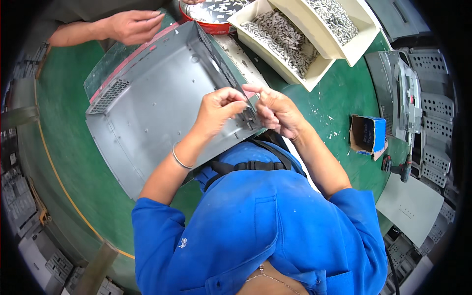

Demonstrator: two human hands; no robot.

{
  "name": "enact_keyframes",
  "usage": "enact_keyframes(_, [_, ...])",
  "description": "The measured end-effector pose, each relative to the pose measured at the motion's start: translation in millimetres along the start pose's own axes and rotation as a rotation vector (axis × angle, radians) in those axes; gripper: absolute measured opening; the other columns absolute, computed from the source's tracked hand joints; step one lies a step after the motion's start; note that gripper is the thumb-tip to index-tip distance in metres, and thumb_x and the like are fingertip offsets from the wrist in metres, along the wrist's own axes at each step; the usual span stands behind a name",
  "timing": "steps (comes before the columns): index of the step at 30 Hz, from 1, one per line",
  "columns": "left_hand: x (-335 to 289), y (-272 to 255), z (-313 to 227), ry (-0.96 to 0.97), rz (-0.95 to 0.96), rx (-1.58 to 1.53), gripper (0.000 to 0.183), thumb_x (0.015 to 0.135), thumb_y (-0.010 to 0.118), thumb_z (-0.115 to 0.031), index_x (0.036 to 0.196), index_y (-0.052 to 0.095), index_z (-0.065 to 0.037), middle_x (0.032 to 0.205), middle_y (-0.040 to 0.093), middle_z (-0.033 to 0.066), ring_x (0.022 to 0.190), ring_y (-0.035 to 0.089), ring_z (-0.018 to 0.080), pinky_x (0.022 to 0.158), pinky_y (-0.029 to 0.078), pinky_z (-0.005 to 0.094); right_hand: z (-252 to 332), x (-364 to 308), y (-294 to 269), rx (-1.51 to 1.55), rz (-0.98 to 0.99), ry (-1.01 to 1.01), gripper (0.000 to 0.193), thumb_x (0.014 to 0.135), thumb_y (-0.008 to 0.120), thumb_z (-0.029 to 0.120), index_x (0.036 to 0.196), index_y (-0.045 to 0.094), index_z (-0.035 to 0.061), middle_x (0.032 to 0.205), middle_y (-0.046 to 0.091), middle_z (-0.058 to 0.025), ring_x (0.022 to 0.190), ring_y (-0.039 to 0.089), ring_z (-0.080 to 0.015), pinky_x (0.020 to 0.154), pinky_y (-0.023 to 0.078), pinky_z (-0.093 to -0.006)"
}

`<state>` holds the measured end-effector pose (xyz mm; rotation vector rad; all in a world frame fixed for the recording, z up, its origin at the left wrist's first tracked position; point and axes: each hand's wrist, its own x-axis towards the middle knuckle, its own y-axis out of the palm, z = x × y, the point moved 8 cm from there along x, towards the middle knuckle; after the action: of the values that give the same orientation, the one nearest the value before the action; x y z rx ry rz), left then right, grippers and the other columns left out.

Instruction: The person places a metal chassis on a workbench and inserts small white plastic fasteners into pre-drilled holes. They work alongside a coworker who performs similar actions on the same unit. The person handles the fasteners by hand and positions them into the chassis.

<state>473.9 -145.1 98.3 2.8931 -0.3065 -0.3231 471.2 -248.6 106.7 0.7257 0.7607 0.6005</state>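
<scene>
A large grey metal panel (162, 98) with raised edges and small studs lies in front of me. My left hand (219, 110) is over its right part, thumb and fingertips pinched together; anything between them is too small to name. Close by on the right, my right hand (278, 110) is above the panel's right edge. Its index finger reaches toward the left hand while the other fingers curl in, so whatever they may hold is hidden. The fingertips of both hands nearly meet beside a row of small slots and clips along that edge.
Cream plastic bins (314, 73) of small grey-white pieces stand at the far right, beside a red-rimmed tray (216, 27) of white pieces. Another person's hand (132, 27) hovers over the panel's far left. A blue box (371, 135) and a power drill (405, 169) are at right.
</scene>
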Motion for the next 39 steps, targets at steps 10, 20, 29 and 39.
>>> enact_keyframes(10, [2.8,-13.4,102.1,-0.102,0.091,0.560,0.007,0.073,0.055,-0.004,0.079,0.057,-0.001,0.072,0.059,0.0070,0.063,0.055,0.0112,0.057,0.044,0.0250,-21.6,-13.9,-81.8,0.277,-0.352,-0.091,0.018,0.086,0.043,0.019,0.096,0.044,0.0046,0.055,0.038,0.0007,0.042,0.030,-0.0058,0.035,0.025,-0.0173])
enact_keyframes(20, [2.8,3.3,87.6,0.139,0.138,0.802,0.006,0.069,0.054,-0.006,0.074,0.055,-0.003,0.073,0.055,0.0127,0.072,0.054,0.0297,0.064,0.043,0.0367,-35.2,-19.9,-94.0,0.262,-0.425,-0.094,0.018,0.086,0.042,0.019,0.096,0.044,0.0046,0.055,0.039,0.0004,0.043,0.029,-0.0062,0.036,0.026,-0.0175])
enact_keyframes(29, [-0.8,2.8,81.0,0.182,0.132,0.786,0.006,0.069,0.055,-0.005,0.074,0.056,-0.002,0.072,0.054,0.0129,0.069,0.053,0.0286,0.061,0.042,0.0352,-40.8,-21.2,-98.2,0.274,-0.452,-0.092,0.017,0.086,0.042,0.018,0.095,0.044,0.0039,0.056,0.040,-0.0005,0.043,0.030,-0.0066,0.036,0.027,-0.0180])
enact_keyframes(39, [-9.0,15.0,72.5,0.453,0.100,0.979,0.009,0.066,0.058,-0.006,0.070,0.051,-0.003,0.067,0.050,0.0104,0.066,0.050,0.0280,0.060,0.042,0.0369,-43.8,-21.5,-102.9,0.273,-0.482,-0.091,0.017,0.086,0.042,0.019,0.094,0.045,0.0042,0.055,0.040,0.0001,0.044,0.030,-0.0066,0.036,0.026,-0.0177])
